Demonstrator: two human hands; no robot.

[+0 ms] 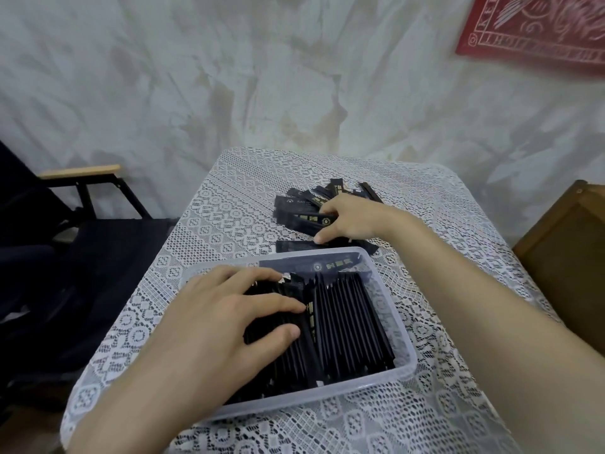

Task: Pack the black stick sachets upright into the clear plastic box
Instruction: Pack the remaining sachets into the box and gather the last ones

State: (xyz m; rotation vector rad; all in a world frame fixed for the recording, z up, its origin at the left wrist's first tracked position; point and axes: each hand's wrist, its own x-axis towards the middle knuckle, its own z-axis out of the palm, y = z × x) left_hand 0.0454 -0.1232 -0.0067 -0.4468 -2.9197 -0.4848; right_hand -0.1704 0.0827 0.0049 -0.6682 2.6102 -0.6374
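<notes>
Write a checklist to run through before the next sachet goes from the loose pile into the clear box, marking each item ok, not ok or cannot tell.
1. The clear plastic box sits flat on the lace cloth: ok.
2. The left hand lies flat on the packed sachets, steadying them: ok.
3. Every sachet in the box stands upright: not ok; the crosswise sachet lies along the far wall, printed face showing.
4. The right hand is on the loose pile: ok.
5. The right hand has a firm grip on a single sachet: cannot tell.
</notes>
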